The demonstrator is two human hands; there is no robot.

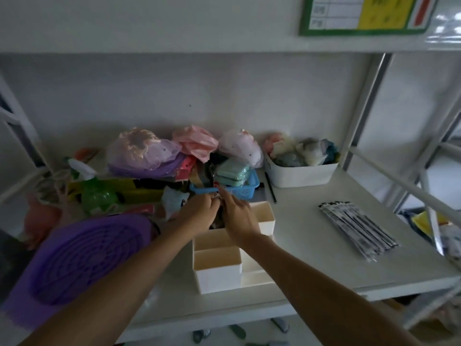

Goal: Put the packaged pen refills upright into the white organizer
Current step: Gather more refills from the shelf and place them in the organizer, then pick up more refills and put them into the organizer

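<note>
The white organizer (217, 273) stands on the shelf in front of me, with several open compartments. Both my hands meet above its back left compartment. My left hand (199, 211) and my right hand (237, 216) pinch the tops of dark refill packs (216, 220) that stand inside that compartment, mostly hidden by my fingers. A loose pile of packaged pen refills (356, 228), black and white, lies flat on the shelf to the right.
A blue basket (245, 189) with green packs sits just behind the organizer. A white bin (299, 174) of fabric stands at back right, a black pen (270, 187) beside it. A purple basket (79, 258) and green spray bottle (96, 193) crowd the left.
</note>
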